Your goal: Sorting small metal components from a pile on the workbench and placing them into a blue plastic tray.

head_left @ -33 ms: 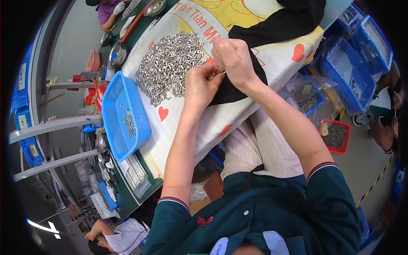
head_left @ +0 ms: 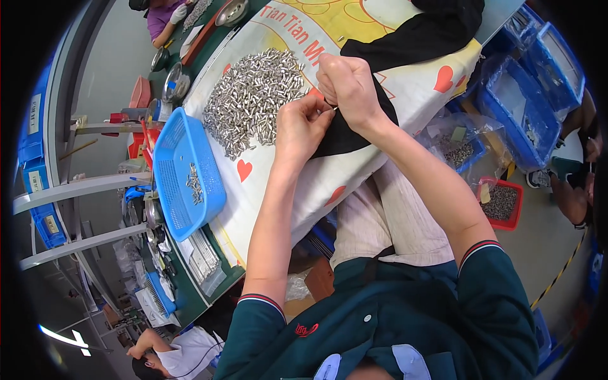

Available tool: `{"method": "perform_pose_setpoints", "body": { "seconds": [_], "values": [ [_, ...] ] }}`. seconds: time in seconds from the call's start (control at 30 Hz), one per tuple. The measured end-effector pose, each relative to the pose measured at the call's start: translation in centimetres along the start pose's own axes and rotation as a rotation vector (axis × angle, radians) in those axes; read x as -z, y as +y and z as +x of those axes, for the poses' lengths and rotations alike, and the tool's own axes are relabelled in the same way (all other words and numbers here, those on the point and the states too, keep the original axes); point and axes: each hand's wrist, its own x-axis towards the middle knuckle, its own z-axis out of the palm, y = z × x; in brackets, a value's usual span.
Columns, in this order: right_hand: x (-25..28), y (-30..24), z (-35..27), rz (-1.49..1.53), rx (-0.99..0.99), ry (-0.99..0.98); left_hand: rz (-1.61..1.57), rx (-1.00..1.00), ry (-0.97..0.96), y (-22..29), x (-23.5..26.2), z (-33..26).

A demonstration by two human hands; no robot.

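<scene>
My left hand (head_left: 300,130) is closed in a pinch, with the tip of a small shiny metal pin (head_left: 334,108) showing at its fingertips. Against it, my right hand (head_left: 350,88) is curled into a fist; whatever its fingers hold is hidden. Both hands are over a black cloth (head_left: 345,136) spread on the table. Just left of them lies a large heap of small silvery metal pins (head_left: 253,95). A blue plastic basket (head_left: 166,190) with several similar pieces stands further left.
A printed tablecloth (head_left: 253,209) covers the table. More black cloth (head_left: 418,41) lies at the far right. On the floor to the right are blue crates (head_left: 516,114) and a red tray (head_left: 516,221) of small parts. Other people (head_left: 183,351) sit nearby.
</scene>
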Motion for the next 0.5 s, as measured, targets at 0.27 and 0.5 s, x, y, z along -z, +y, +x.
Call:
{"method": "perform_pose_setpoints", "body": {
  "seconds": [0.27, 0.5],
  "values": [
    [0.8, -0.7, 0.3, 0.144, -0.048, 0.046, 0.049, 0.003, 0.057, 0.3, -0.1, -0.5],
    [0.9, -0.7, 0.3, 0.146, -0.052, 0.051, 0.090, -0.089, 0.064, 0.8, -0.5, -0.5]
  ]
}}
